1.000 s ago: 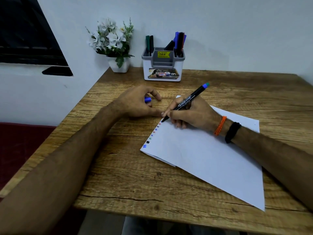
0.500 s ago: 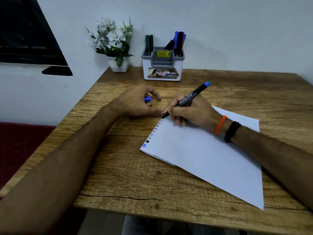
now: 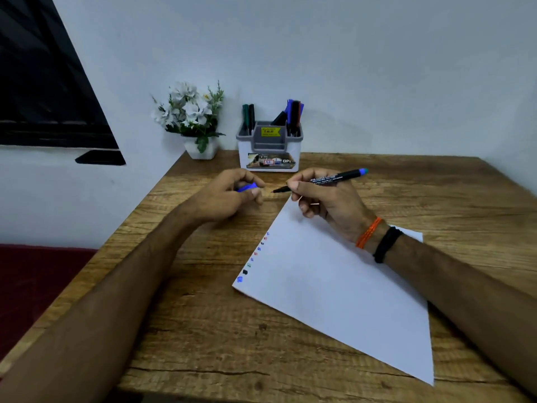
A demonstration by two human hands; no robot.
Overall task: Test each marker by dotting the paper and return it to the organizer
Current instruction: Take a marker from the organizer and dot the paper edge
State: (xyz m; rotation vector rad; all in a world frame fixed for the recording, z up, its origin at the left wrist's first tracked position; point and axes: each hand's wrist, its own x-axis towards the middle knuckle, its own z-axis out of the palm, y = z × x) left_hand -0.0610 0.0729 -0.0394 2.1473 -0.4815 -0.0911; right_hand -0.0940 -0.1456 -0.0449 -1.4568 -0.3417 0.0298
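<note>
While uncapped, black marker (image 3: 325, 180) with blue end lies nearly level

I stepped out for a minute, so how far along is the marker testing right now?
Done: a row of dots in several colours runs along the paper edge. In hand: the right hand holds an uncapped marker with its tip off the paper; the left hand holds a blue cap. Left: cap it and return it to the organizer. Which markers there remain untested, I cannot tell.

Black marker (image 3: 325, 180) with blue end, blue cap (image 3: 246, 187), white paper (image 3: 334, 289), wood-grain table (image 3: 203, 330).
</note>
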